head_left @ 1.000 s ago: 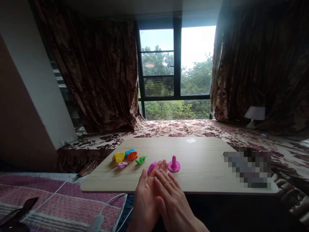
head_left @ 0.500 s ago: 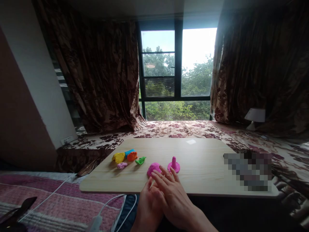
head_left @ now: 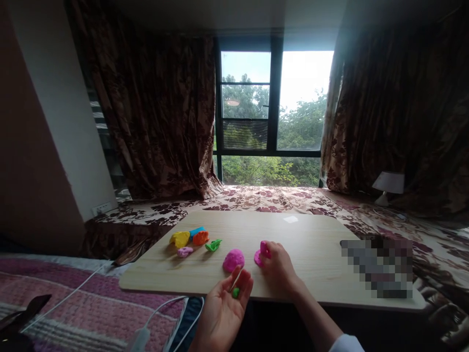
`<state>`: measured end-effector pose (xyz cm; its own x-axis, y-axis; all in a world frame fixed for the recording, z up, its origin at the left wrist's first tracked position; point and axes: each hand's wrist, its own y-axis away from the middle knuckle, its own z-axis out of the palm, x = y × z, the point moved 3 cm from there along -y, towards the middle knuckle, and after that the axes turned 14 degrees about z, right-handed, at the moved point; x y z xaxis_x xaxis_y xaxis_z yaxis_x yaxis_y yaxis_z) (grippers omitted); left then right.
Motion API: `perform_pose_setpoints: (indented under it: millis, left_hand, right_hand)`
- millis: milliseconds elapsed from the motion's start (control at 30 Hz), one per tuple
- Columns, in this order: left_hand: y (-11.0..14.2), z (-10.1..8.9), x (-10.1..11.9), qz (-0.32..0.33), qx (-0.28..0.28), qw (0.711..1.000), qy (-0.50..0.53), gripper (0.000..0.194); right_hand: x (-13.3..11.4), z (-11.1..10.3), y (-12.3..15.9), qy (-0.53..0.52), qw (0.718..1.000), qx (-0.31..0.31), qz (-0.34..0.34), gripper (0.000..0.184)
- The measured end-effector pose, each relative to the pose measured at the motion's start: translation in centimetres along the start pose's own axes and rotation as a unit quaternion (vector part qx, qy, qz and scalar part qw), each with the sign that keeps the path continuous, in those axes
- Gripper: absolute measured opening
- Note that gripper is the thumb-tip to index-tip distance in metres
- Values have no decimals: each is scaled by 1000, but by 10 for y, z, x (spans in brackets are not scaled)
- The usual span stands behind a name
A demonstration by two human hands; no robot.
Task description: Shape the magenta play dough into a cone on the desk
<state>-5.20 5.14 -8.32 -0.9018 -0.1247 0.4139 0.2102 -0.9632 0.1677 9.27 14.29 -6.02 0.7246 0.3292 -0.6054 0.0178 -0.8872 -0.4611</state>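
My left hand is turned palm up near the table's front edge, fingers slightly curled. A small green ball of modelling clay rests on its fingers. Farther right, my right hand grips the upright stem of a pink clay piece with a flat round base; the fingers cover part of it. Between the hands and a little beyond the left fingertips sits a pink clay dome, which neither hand touches.
To the left lie lumps of clay in yellow, blue, orange, light pink and green. A blurred-out object is at the right of the wooden table. A white cable runs below.
My hands were pressed together, palm on palm; now they are apart. The left palm shows the green ball, and my right hand has moved forward and right onto the pink stem.
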Motion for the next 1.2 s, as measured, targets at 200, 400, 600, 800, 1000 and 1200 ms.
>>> perform_pose_setpoints:
  millis: [200,400,600,800,1000,1200]
  left_hand:
    - [0,-1,0,-6,-3,1000,-1,20]
    - [-3,2,0,5,-17,1000,-1,20]
    - [-5,13,4,16,-51,999,5,28]
    - [7,31,-12,-53,-142,988,24,38]
    - [11,38,-6,0,-201,980,0,61]
    - [7,41,-20,29,-211,977,-23,55]
  right_hand:
    - [-8,-2,5,27,1000,-13,4,9]
    - [14,-3,-44,51,994,-23,89,27]
    - [15,-25,-62,61,992,-53,94,31]
    - [-43,-47,7,40,997,-59,-34,52]
    - [-82,-17,76,37,978,-134,-156,60]
    - [-102,-20,61,10,985,-125,-121,59]
